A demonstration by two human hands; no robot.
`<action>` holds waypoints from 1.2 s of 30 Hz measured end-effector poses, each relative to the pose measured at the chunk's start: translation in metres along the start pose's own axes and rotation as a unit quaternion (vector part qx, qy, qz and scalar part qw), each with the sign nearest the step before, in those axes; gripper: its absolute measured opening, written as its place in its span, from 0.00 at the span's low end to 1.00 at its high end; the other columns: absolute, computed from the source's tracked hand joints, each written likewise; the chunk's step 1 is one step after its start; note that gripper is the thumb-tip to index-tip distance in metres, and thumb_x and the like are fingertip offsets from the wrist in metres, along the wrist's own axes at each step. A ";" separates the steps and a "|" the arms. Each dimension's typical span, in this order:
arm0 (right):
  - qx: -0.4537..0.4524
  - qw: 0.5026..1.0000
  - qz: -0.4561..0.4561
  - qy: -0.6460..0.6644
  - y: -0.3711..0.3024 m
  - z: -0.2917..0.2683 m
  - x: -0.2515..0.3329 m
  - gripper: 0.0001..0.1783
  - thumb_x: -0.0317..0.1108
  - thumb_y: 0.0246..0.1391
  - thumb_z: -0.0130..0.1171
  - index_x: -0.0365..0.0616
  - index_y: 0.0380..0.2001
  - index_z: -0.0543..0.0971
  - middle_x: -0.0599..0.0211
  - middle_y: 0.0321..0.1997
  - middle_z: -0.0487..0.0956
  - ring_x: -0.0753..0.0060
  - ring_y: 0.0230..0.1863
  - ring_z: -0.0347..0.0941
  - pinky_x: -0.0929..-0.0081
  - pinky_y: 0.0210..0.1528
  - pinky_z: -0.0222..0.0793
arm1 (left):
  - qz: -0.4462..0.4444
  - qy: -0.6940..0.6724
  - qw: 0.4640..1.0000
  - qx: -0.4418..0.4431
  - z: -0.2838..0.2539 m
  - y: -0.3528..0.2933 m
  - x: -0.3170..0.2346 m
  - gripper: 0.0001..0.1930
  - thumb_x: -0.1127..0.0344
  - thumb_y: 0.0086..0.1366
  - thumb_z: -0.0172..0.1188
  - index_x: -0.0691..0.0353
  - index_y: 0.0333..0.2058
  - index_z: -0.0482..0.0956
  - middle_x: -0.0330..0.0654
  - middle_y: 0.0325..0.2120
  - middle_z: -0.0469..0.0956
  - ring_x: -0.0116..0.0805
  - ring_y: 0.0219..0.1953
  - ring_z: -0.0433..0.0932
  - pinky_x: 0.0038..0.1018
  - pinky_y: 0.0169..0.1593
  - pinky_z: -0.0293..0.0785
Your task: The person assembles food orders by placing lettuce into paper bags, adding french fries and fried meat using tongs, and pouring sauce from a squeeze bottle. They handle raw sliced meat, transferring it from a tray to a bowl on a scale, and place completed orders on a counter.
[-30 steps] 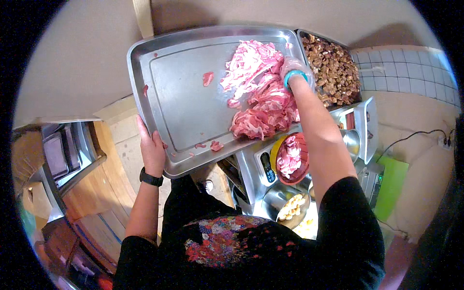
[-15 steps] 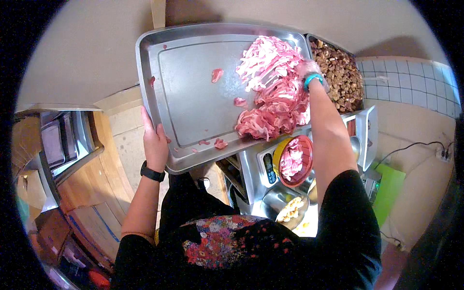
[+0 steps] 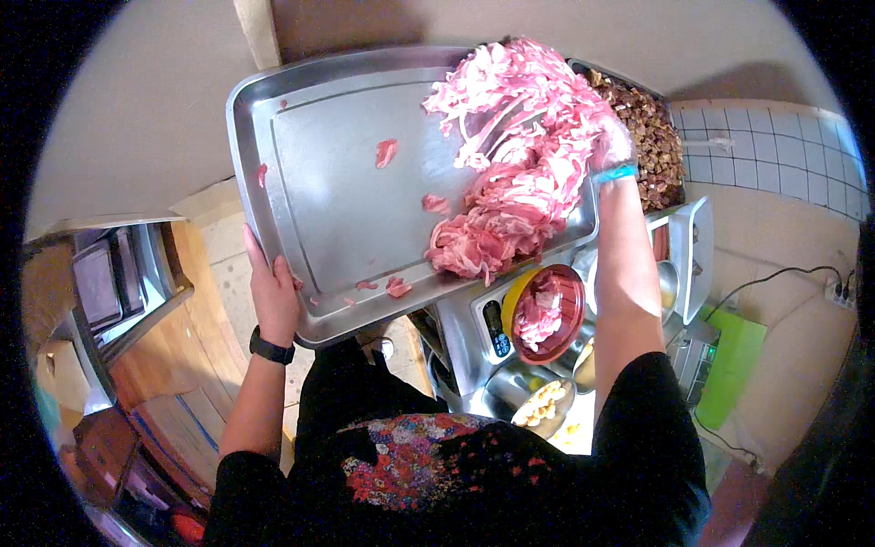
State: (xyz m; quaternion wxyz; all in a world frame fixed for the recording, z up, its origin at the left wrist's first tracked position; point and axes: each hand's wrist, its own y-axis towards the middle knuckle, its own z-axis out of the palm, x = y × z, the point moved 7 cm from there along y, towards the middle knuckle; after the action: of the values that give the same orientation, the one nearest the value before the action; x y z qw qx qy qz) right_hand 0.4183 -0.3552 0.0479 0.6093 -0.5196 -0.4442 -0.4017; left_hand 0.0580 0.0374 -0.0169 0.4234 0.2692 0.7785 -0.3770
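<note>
A large metal tray (image 3: 355, 196) is held up at a slant, with my left hand (image 3: 274, 297) gripping its near left edge, thumb on the rim. Raw pink meat slices (image 3: 524, 150) are heaped along its right side, and a few scraps (image 3: 386, 152) are scattered over the bare metal. My right hand (image 3: 613, 146), in a clear plastic glove with a teal band at the wrist, holds the heap at the right rim. Its fingers are hidden by the slices, and the far part of the heap is raised there.
A tray of brown chopped pieces (image 3: 652, 155) stands beyond my right hand. Below the tray, a red bowl with a yellow outside (image 3: 572, 301) holds more meat beside a digital scale (image 3: 497, 330). Metal bowls (image 3: 510, 387) with pale yellow pieces stand nearer. Shelving (image 3: 137, 264) is at left.
The tray has shifted left and tilted more. My right hand has moved right, and the far part of the meat has risen and spread up past the tray's far rim.
</note>
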 end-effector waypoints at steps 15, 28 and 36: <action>0.200 0.969 -0.130 0.060 -0.072 0.101 0.149 0.18 0.28 0.33 0.47 0.28 0.32 0.71 0.43 0.37 0.72 0.61 0.34 0.71 0.77 0.31 0.69 | 0.021 -0.005 1.000 -0.008 0.000 -0.001 0.003 0.32 0.77 0.59 0.38 0.54 0.59 0.35 0.47 0.29 0.71 0.26 0.14 0.65 0.23 0.20 0.66; 0.033 0.678 0.026 -0.734 -0.078 0.102 -0.021 0.44 0.69 0.44 0.31 0.37 0.43 0.71 0.45 0.49 0.66 0.49 0.53 0.60 0.64 0.57 0.51 | 0.317 0.109 0.935 0.119 0.096 -0.003 -0.103 0.26 0.66 0.54 0.51 0.70 0.50 0.58 0.59 0.46 0.63 0.51 0.49 0.63 0.35 0.51 0.60; 0.071 0.787 0.129 -0.599 -0.070 0.076 -0.041 0.41 0.68 0.44 0.30 0.49 0.52 0.62 0.51 0.58 0.57 0.59 0.61 0.49 0.71 0.61 0.42 | -0.005 -0.355 0.868 0.346 0.302 0.079 -0.085 0.19 0.58 0.57 0.50 0.71 0.36 0.70 0.53 0.36 0.73 0.44 0.38 0.72 0.32 0.45 0.65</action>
State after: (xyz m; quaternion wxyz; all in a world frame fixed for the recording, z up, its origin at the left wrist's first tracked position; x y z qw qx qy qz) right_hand 0.3306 -0.2884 0.0333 0.3023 -0.6634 -0.6764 0.1050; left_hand 0.2963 -0.1722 -0.0794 0.5495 0.2428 0.3966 -0.6941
